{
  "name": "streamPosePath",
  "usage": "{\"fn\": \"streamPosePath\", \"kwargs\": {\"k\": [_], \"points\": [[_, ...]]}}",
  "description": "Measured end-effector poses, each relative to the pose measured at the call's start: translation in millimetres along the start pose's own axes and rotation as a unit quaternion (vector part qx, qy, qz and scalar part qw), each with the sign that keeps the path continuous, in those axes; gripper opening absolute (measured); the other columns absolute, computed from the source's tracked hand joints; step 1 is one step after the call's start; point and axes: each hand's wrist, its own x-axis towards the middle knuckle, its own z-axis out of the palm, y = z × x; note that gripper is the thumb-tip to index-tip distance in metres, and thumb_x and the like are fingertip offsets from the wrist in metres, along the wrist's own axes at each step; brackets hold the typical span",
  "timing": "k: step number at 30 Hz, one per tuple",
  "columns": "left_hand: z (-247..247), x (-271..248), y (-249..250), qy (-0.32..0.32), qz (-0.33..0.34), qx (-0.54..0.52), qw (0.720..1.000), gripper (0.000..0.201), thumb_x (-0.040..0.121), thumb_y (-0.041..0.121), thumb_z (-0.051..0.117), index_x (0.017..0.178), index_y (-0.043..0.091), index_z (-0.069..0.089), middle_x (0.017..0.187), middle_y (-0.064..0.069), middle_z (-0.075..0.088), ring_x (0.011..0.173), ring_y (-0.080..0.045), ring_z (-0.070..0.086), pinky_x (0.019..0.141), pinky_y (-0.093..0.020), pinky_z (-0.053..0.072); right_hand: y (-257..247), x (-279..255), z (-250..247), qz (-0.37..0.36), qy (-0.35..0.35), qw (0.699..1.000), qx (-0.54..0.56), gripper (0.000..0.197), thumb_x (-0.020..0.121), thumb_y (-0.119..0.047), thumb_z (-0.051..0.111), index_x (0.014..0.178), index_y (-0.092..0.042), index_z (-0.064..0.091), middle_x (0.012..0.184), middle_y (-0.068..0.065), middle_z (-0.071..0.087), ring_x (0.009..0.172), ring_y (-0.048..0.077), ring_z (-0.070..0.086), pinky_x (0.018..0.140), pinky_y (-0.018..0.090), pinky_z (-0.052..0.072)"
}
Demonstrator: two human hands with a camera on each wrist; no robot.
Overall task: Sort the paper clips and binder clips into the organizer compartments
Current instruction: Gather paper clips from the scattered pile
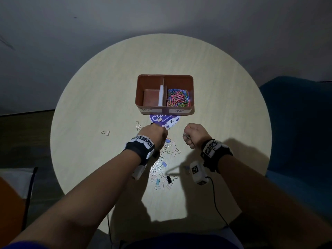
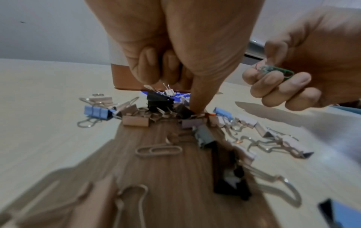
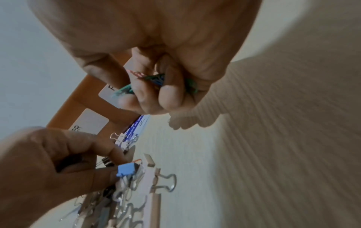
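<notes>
The brown organizer stands mid-table. Its right compartment, labelled PAPER CLIP, holds coloured paper clips; the left one, labelled BINDER CLIP, holds none. In front of it, binder clips lie scattered in pastel, blue and black. My left hand reaches down into the pile, index fingertip and thumb pinching an orange paper clip beside a blue binder clip. My right hand hovers as a fist gripping several coloured paper clips, with a green one sticking out.
A round purple sticker lies under the organizer's front edge. One binder clip sits alone at the left. A beige paper clip lies near my left wrist. A blue chair stands at the table's right, and a black cable trails from my right wrist.
</notes>
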Motion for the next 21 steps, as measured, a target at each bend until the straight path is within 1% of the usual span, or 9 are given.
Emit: {"fn": "streamPosePath", "kwargs": {"k": [3, 7, 9, 10, 11, 13, 16, 19, 21], "points": [[0, 0, 0, -0.027, -0.001, -0.02, 0.999, 0.021, 0.081, 0.019, 0.062, 0.101, 0.02, 0.068, 0.099, -0.007, 0.065, 0.089, -0.029, 0.063, 0.075, -0.04, 0.057, 1, -2, -1, 0.025, -0.018, 0.997, 0.075, 0.022, 0.084, 0.001, 0.037, 0.069, -0.014, 0.044, 0.058, 0.007, 0.044, 0.047, 0.014, 0.032, 0.049, 0.015, 0.02], [2, 0, -1, -0.051, 0.004, -0.036, 0.998, 0.022, 0.082, 0.027, 0.062, 0.102, 0.02, 0.068, 0.101, -0.007, 0.065, 0.09, -0.029, 0.063, 0.077, -0.039, 0.057, 2, -6, -2, 0.029, -0.024, 0.996, 0.076, 0.022, 0.083, 0.001, 0.038, 0.071, -0.013, 0.048, 0.058, 0.007, 0.044, 0.046, 0.014, 0.034, 0.047, 0.015, 0.022], [4, -5, -3, -0.032, -0.014, -0.073, 0.997, 0.025, 0.083, 0.034, 0.057, 0.098, 0.017, 0.067, 0.099, -0.008, 0.065, 0.088, -0.028, 0.062, 0.076, -0.038, 0.056, 2, -6, -2, 0.026, -0.021, 0.998, 0.052, 0.026, 0.084, 0.002, 0.037, 0.074, -0.011, 0.056, 0.057, 0.006, 0.044, 0.045, 0.015, 0.036, 0.046, 0.016, 0.023], [4, -10, -5, -0.003, -0.03, -0.116, 0.993, 0.028, 0.084, 0.037, 0.052, 0.095, 0.015, 0.065, 0.097, -0.009, 0.064, 0.085, -0.027, 0.061, 0.074, -0.037, 0.055, 3, -7, -2, 0.024, -0.019, 0.999, 0.043, 0.028, 0.085, 0.003, 0.036, 0.076, -0.009, 0.06, 0.056, 0.005, 0.044, 0.044, 0.015, 0.037, 0.046, 0.016, 0.023], [6, -14, -8, 0.03, -0.054, -0.18, 0.982, 0.029, 0.085, 0.037, 0.049, 0.092, 0.013, 0.064, 0.093, -0.008, 0.064, 0.082, -0.027, 0.06, 0.072, -0.034, 0.053, 3, -7, -2, 0.024, -0.018, 0.999, 0.039, 0.029, 0.085, 0.003, 0.036, 0.078, -0.006, 0.062, 0.057, 0.006, 0.045, 0.045, 0.016, 0.038, 0.045, 0.017, 0.023], [8, -24, -16, 0.087, -0.109, -0.311, 0.94, 0.026, 0.092, 0.031, 0.046, 0.086, 0.011, 0.061, 0.083, -0.005, 0.062, 0.075, -0.024, 0.058, 0.063, -0.028, 0.044, 5, -8, -2, 0.026, -0.019, 0.999, 0.04, 0.028, 0.084, 0.004, 0.036, 0.077, -0.003, 0.062, 0.06, 0.009, 0.046, 0.046, 0.017, 0.039, 0.045, 0.017, 0.023], [14, -37, -33, 0.125, -0.173, -0.428, 0.878, 0.029, 0.094, 0.026, 0.044, 0.075, 0.01, 0.06, 0.076, -0.007, 0.063, 0.073, -0.026, 0.056, 0.058, -0.026, 0.036, 8, -11, 2, 0.033, -0.021, 0.998, 0.042, 0.015, 0.085, -0.001, 0.044, 0.075, -0.005, 0.054, 0.063, 0.011, 0.05, 0.047, 0.019, 0.04, 0.046, 0.019, 0.023], [22, -49, -52, 0.119, -0.198, -0.465, 0.855, 0.027, 0.091, 0.026, 0.051, 0.077, 0.011, 0.068, 0.08, -0.004, 0.068, 0.076, -0.024, 0.06, 0.064, -0.027, 0.043, 11, -13, 7, 0.04, -0.024, 0.999, 0.02, 0.009, 0.086, -0.009, 0.052, 0.077, -0.01, 0.05, 0.06, 0.007, 0.048, 0.045, 0.018, 0.036, 0.046, 0.02, 0.023], [30, -56, -64, 0.117, -0.207, -0.46, 0.855, 0.026, 0.091, 0.027, 0.051, 0.076, 0.013, 0.067, 0.08, -0.003, 0.068, 0.077, -0.024, 0.061, 0.067, -0.029, 0.046, 13, -16, 11, 0.036, -0.028, 0.999, 0.005, 0.005, 0.082, -0.01, 0.054, 0.079, -0.011, 0.049, 0.06, 0.006, 0.038, 0.046, 0.016, 0.026, 0.047, 0.021, 0.021]]}}
